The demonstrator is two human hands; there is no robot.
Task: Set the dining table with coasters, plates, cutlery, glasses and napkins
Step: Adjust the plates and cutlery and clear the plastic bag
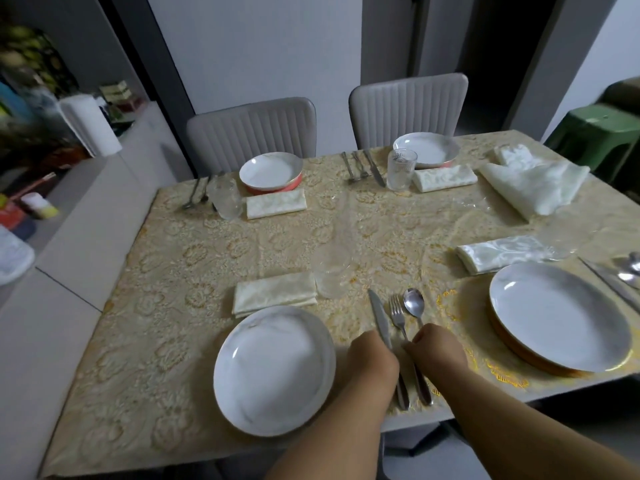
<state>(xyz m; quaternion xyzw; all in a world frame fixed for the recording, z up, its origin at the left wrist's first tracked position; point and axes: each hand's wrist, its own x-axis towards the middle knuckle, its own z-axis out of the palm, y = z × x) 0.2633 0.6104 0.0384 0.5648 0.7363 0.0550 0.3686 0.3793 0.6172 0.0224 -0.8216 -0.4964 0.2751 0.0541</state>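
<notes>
On the near side of the table a knife (379,317), a fork (396,313) and a spoon (414,303) lie side by side, to the right of a white marbled plate (273,368). My left hand (374,355) is curled over the knife's middle and holds it. Beside it, my right hand (436,351) has its fingers curled down on the fork, with the spoon's handle passing under it. A folded napkin (275,292) and a clear glass (332,271) sit just beyond the plate. My fingertips are hidden under both hands.
A second plate (557,317) with a napkin (498,254) and cutlery (623,271) is at the near right. Two far settings have plates (270,171) (426,148), glasses and napkins. Loose napkins (533,185) lie far right. Two chairs stand behind.
</notes>
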